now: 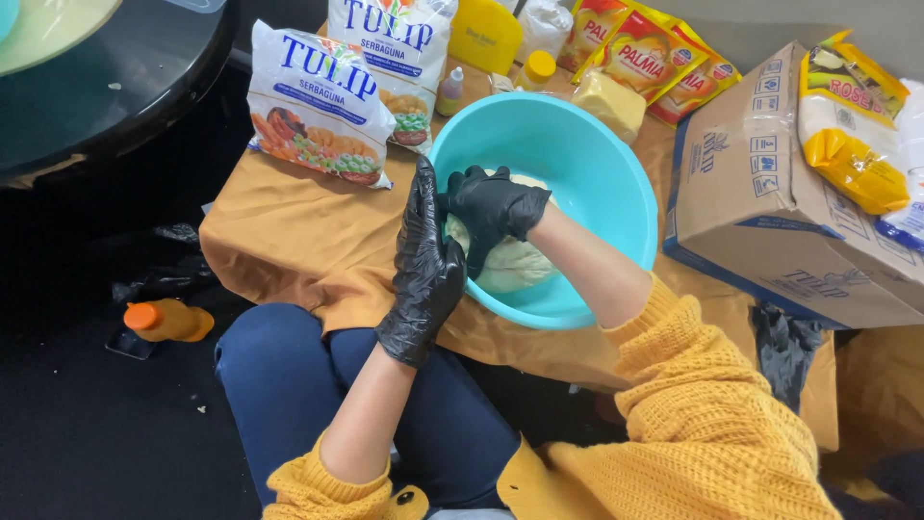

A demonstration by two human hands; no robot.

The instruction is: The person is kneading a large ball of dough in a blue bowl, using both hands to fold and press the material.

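While the head camera looks down, both hands work at a turquoise plastic bowl (597, 183) that sits on a low desk (289, 241) draped in an ochre cloth. Inside the bowl lies a pale lump of dough (515, 265), resting toward the near-left wall. The right hand (491, 207), in a black glove, is curled down over the top of the dough, fingers bent and pressing into it. The left hand (423, 274), also black-gloved, stands edge-on with its fingers straight and together, flat against the bowl's near-left rim and just beside the dough; whether it touches the dough itself I cannot tell. Both forearms come out of mustard-yellow knitted sleeves (712, 424), and a knee in dark blue trousers (289, 376) shows below the desk's edge.

Behind the bowl, two white flour bags (322, 106) with pictures of food lean side by side. A small bottle (449, 91) and a yellow-capped jar (536, 69) stand near the far rim, with a pale yellow block (608, 104) and yellow-red sachets (645, 53) just beyond. To the right, a cardboard box (770, 202) lies tilted, with yellow packets (852, 135) on top. On the dark floor to the left lies an orange-capped bottle (166, 320).
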